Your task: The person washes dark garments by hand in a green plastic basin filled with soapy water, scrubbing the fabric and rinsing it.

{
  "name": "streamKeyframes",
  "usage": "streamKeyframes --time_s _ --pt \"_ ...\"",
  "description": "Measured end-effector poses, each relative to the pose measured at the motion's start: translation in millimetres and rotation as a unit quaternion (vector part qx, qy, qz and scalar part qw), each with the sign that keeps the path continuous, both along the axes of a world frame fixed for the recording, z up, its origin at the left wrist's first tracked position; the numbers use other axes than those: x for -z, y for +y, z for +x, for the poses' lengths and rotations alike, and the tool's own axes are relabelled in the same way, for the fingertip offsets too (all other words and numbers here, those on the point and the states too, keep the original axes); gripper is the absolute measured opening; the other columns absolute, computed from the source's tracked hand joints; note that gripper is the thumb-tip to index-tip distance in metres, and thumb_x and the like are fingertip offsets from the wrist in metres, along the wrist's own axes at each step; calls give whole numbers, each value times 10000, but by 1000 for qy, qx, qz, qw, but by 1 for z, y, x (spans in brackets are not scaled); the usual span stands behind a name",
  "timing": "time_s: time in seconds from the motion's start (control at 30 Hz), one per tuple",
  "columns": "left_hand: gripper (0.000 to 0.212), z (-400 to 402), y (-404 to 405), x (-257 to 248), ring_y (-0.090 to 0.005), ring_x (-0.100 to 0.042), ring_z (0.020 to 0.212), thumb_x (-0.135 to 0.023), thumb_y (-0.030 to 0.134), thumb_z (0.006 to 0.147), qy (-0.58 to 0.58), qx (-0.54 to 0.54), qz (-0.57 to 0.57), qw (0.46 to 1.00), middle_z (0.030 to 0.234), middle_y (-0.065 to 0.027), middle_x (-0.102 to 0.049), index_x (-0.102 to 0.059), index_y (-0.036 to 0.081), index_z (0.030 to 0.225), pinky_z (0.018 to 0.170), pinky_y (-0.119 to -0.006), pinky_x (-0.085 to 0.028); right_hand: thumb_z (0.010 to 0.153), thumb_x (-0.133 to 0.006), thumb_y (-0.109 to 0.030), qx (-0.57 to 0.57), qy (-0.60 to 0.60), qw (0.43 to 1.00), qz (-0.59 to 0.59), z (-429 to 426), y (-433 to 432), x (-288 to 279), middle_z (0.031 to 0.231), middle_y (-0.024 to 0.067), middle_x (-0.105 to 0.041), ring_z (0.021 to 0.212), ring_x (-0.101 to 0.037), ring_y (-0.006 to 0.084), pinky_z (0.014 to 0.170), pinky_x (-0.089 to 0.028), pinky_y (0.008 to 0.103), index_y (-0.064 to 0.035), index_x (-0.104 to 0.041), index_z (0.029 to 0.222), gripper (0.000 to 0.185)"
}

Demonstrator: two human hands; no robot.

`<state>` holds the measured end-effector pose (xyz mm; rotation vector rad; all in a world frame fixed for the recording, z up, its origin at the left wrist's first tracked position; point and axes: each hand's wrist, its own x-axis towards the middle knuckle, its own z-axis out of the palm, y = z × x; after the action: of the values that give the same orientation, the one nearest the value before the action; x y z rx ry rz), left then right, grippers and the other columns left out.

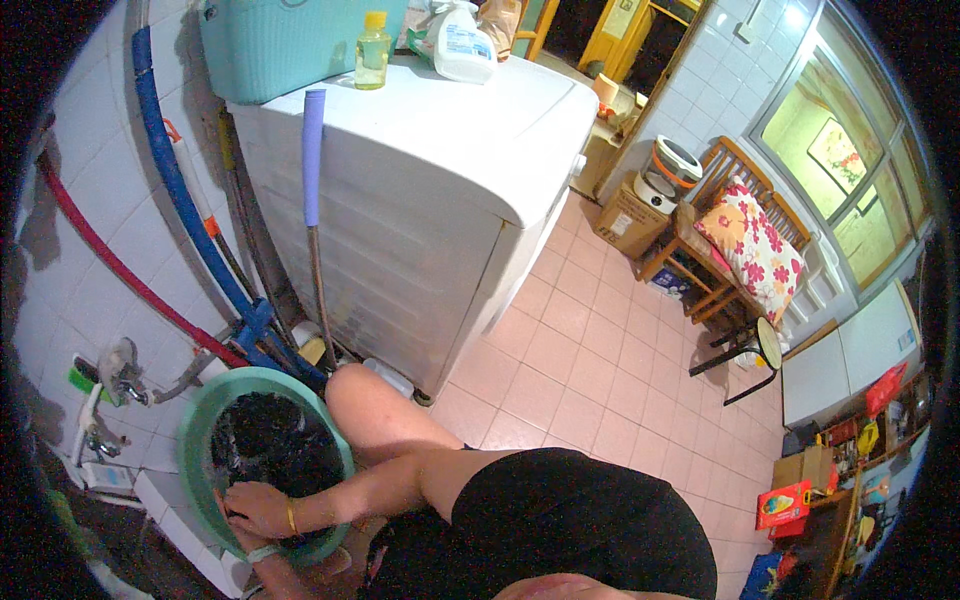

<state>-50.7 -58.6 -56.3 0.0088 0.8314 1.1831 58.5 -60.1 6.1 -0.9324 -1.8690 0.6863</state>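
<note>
A round green plastic basin [189, 450] holds a dark, wet, cloth-like mass [274, 442]. My right hand [259, 510], with a gold-coloured bracelet at the wrist, is curled at the basin's lower left, and a bit of dark material shows at its fingers. Directly beneath it, my left hand [238, 529] is mostly covered by the right one; a pale bangle [262, 553] circles that wrist. The two hands touch or overlap. The left fingers and anything between them are hidden.
Wall taps [135, 390] and a green brush [86, 379] are left of the basin. Beyond it stand blue [180, 187] and red hoses [112, 262], a purple-handled pole [313, 157] and a white appliance [375, 225]. A stool [769, 343] stands farther right.
</note>
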Motion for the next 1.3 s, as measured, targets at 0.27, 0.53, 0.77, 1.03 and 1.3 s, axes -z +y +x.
streamKeyframes --time_s 0.27,0.53,0.77,1.03,1.3 --pt "484 6 -3 9 -256 -438 1007 -392 350 830 88 19 4 996 1148 -119 -424 -360 3 1166 857 -358 -359 639 -568 -260 -52 -37 997 42 13 3 7 701 123 -494 683 -486 315 585 -387 406 -57 -505 756 243" --pt "512 11 -10 -1 -260 -437 1003 -407 366 824 302 40 -3 953 1153 -128 -415 -347 -2 1174 858 -352 -358 755 -454 -295 20 -197 977 -86 23 47 38 638 123 -566 615 -556 298 543 -427 413 -65 -564 685 264" --pt "501 -11 -13 3 -343 -423 995 -486 331 800 781 148 178 581 1113 -219 -420 -385 -19 1143 842 -386 -349 745 -498 -340 3 -287 922 -261 39 57 54 794 140 -573 771 -558 276 624 -453 391 -48 -550 893 332" --pt "438 -12 2 37 -358 -431 985 -493 285 788 805 373 48 459 1066 -224 -456 -419 45 1147 779 -408 -391 701 -544 -185 -81 -437 868 -221 18 58 78 929 109 -553 900 -528 250 669 -454 362 -64 -542 967 292" --pt "506 -10 -7 -5 -242 -448 997 -361 452 821 64 32 15 997 1100 -110 -460 -407 60 1138 827 -379 -380 697 -519 -171 -15 -140 983 -120 -7 25 46 774 100 -552 743 -549 278 619 -441 399 -100 -537 877 195"
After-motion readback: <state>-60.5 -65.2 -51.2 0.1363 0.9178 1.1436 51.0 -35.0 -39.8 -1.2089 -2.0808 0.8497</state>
